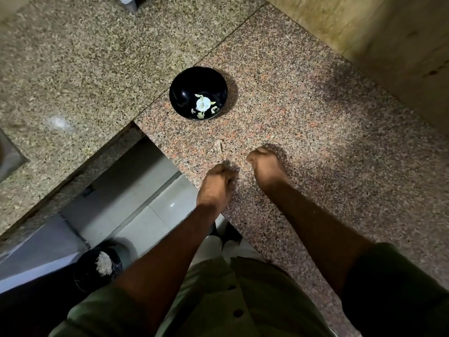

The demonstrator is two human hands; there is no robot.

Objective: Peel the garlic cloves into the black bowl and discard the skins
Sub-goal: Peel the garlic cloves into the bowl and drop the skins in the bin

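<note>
We see the black bowl (198, 93) standing on the speckled granite counter (303, 113), just beside a seam between two slabs, with several pale peeled garlic cloves (203, 104) gathered on its bottom. Nearer to us, well apart from the bowl, a small scrap of papery garlic skin (219, 145) lies on the stone.

Just short of that scrap we find both hands low over the counter. The left hand (217, 182) sits near the counter's front edge with its fingers curled under; whether it holds anything between them we cannot tell, since the back of the hand hides the fingertips. The right hand (263, 164) lies just beside it, a little farther onto the stone, its fingers likewise bent downward and inward; we cannot tell whether it grips a clove or skin. The two hands are near each other but not touching. Both forearms are bare, and a green buttoned shirt (218, 300) fills the lower part of the view.

To the left, below the counter's edge, we see a pale tiled floor (155, 210) and on it a black bin (98, 268) with a heap of whitish skins inside. The corner of a metal sink (8, 156) shows at the far left edge.
</note>
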